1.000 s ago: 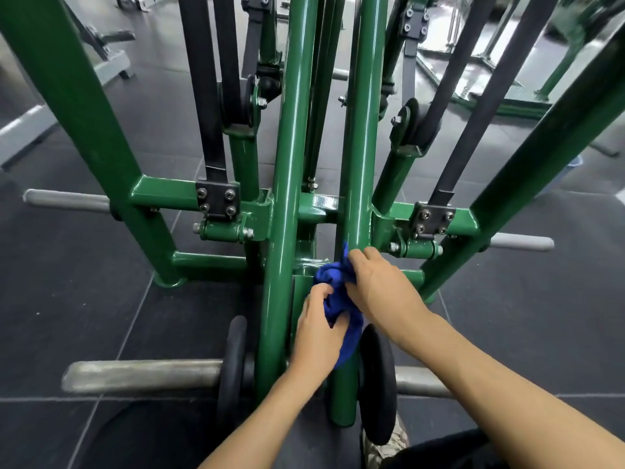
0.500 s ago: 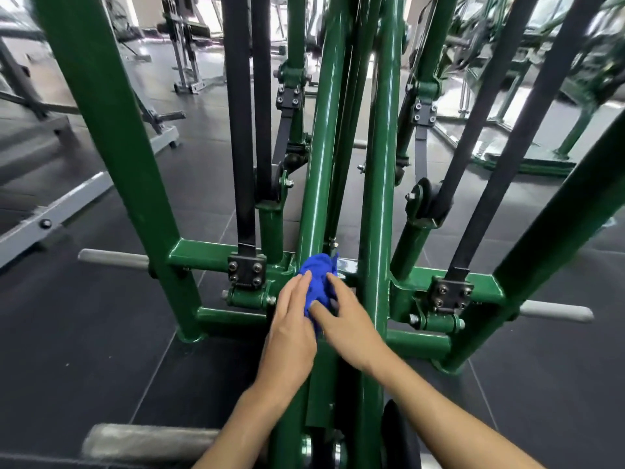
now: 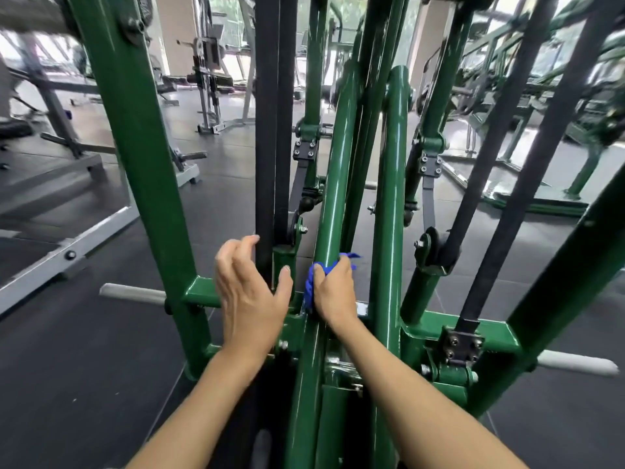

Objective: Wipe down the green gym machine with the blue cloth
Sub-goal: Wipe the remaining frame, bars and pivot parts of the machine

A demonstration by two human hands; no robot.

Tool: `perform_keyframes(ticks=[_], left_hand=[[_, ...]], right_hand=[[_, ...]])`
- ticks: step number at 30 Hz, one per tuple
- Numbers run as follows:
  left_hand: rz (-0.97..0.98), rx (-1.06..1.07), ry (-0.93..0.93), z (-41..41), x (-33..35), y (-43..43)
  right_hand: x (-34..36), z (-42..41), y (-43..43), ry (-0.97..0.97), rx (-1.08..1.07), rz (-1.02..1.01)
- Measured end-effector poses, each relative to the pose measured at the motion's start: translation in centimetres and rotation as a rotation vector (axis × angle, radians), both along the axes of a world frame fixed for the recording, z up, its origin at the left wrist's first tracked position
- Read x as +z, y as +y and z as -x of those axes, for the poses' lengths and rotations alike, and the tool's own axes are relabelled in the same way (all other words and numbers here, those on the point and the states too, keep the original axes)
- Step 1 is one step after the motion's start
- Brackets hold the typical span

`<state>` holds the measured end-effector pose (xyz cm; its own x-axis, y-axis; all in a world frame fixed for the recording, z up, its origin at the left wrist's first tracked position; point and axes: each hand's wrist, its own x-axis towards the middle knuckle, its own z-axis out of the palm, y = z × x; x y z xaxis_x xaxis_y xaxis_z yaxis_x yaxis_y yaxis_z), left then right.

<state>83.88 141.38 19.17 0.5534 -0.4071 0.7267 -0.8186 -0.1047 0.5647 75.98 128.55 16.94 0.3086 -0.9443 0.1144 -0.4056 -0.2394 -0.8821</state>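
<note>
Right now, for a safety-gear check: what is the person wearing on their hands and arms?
Nothing. The left hand and right hand are bare: no gloves, and no ring, watch or wristband shows. The left forearm and right forearm are uncovered down to the picture's edge; no sleeve is in view.

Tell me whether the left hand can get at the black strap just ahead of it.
Probably yes: the left hand is open and holds nothing, its fingertips lie right beside the black strap, and nothing shows between them.

L hand [image 3: 250,296] off cloth [image 3: 313,282]; R hand [image 3: 334,292] wiping higher.
</note>
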Motion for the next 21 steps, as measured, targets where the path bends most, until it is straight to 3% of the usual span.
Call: perform_keyframes(ticks=[4,7,13,21], left_hand=[[-0.059,-0.032,0.139,0.4,-0.8,-2.1],[-0.080,0.031,0.172,0.3,-0.8,-2.9],[-0.065,0.049,0.042,-0.1,-0.9,-3.6],[-0.073,0.079,-0.026,-0.6,-1.5,-4.6]], right_hand=[[0.7,-0.5,-1.6,-0.172,-0.023,0.063],[-1.6,-0.4,0.9,-0.109,-0.052,0.043],[-5.5,1.2,3.9,0.010,0.078,0.085],[1.5,-2.4,-5.0,-0.014,0.037,0.201]])
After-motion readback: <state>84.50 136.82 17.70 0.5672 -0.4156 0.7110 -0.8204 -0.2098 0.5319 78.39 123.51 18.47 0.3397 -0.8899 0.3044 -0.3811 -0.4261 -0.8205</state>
